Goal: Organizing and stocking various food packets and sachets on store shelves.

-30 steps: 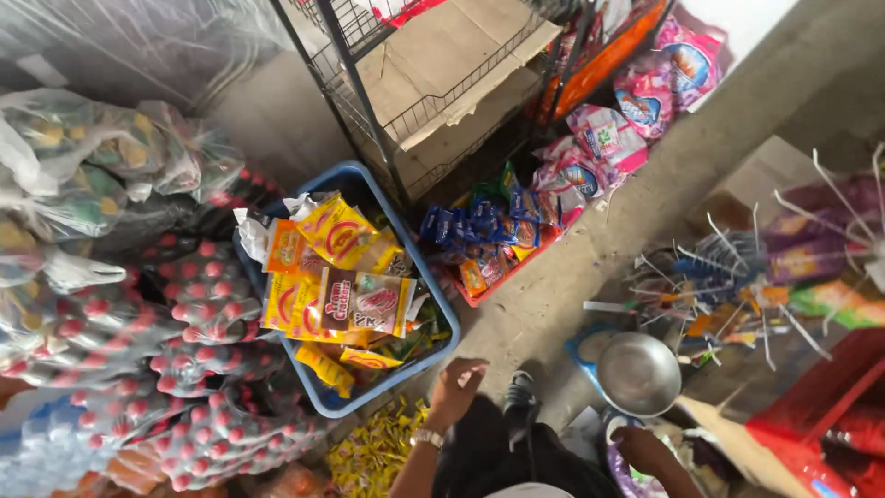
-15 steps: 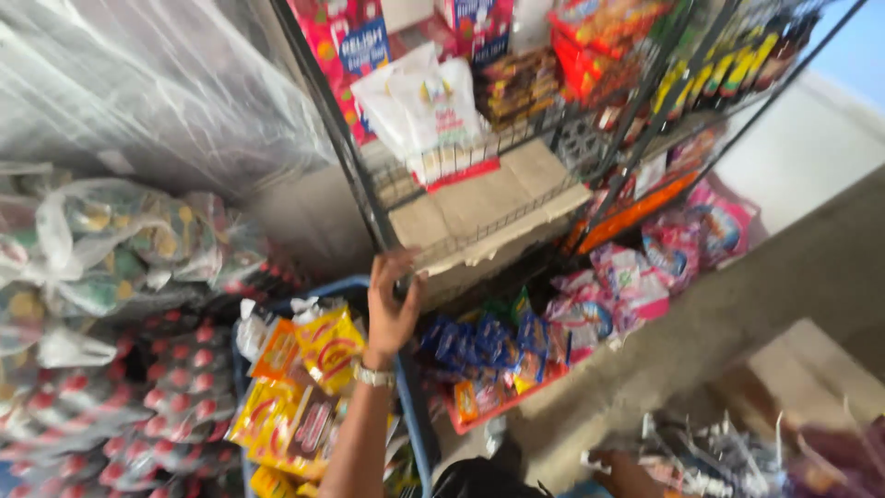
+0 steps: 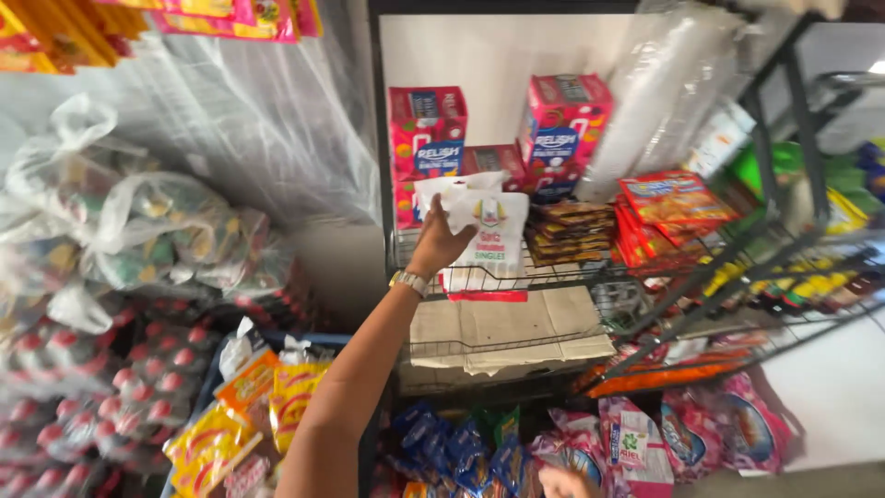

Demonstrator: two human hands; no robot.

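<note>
We see the left hand (image 3: 441, 242), watch on its wrist, fingers curled against a white printed packet (image 3: 486, 242) hanging off the wire shelf (image 3: 544, 277), just below pink boxes (image 3: 427, 129). The right hand (image 3: 564, 482) is barely visible; we cannot tell its grip.

White packet (image 3: 486, 242), red bottom edge; pink-red boxes (image 3: 427, 129); blue basket (image 3: 214, 383).

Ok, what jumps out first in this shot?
The left hand reaching up to a white printed bag that hangs over the edge of the wire shelf. Behind it stand bright pink-red boxes, and at lower left a blue crate holds yellow snack packets.
</note>
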